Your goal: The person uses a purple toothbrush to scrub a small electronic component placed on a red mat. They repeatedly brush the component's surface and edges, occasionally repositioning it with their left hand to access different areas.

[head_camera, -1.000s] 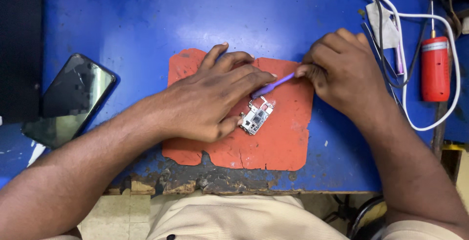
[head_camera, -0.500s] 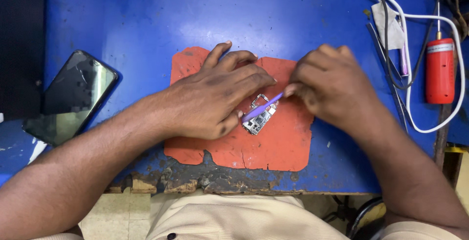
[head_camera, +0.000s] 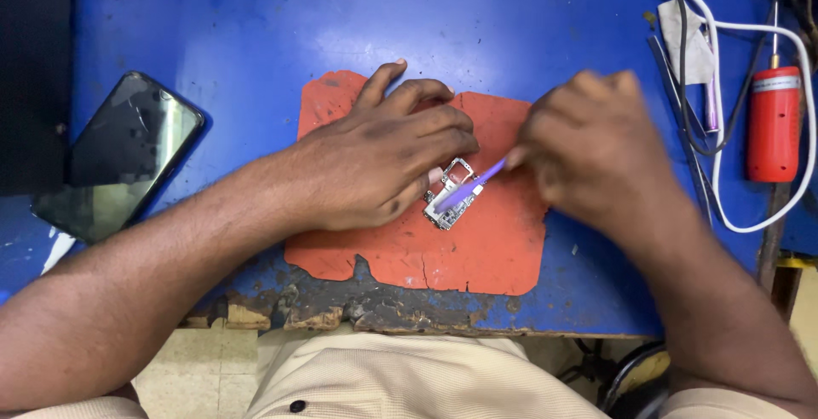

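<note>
The left hand (head_camera: 375, 163) lies flat with its fingertips pressed on the near edge of a small circuit board (head_camera: 450, 197), seemingly pinning it so it cannot slide; the right hand (head_camera: 588, 150), somewhat blurred, has its fingers pinched closed on a thin purple tool (head_camera: 473, 187) whose tip rests across the board, held low and slanted like a pen for fine work; the board sits on an orange work mat (head_camera: 494, 248), worn and cracked at its near edge, which probably protects the blue table (head_camera: 256, 27); well apart to the left lies a dark smartphone (head_camera: 119, 155); at the far right stands a red cylindrical tool (head_camera: 773, 121) looped by a white cable (head_camera: 797, 189).
</note>
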